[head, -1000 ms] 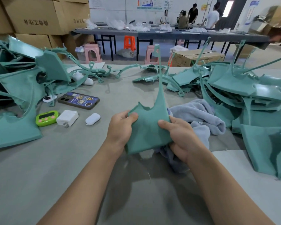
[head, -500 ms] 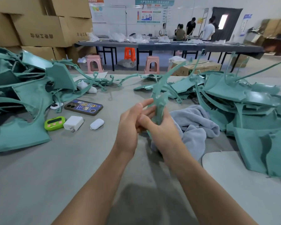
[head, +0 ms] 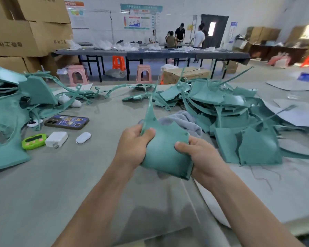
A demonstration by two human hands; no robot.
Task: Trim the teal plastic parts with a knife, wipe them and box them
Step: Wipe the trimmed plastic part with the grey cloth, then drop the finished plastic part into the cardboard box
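Observation:
I hold a teal plastic part (head: 165,148) above the grey table (head: 43,184), its broad face towards me and its thin strip pointing up and away. My left hand (head: 134,145) grips its left edge, thumb on the front face. My right hand (head: 198,154) grips its right edge, thumb pressed on the front. A grey-blue cloth (head: 184,121) lies on the table just behind the part. Heaps of more teal parts lie at the right (head: 239,118) and at the left (head: 9,111). No knife is visible.
On the table to the left lie a phone (head: 66,122), a white charger (head: 56,139), a green timer (head: 34,141) and a small white case (head: 83,137). Cardboard boxes (head: 25,27) stack at back left. A carton (head: 185,74), stools and people at a long table stand beyond.
The part was edge-on between both hands half a second ago; now it is turned with its broad face towards me, and the hands have moved apart to its left and right edges.

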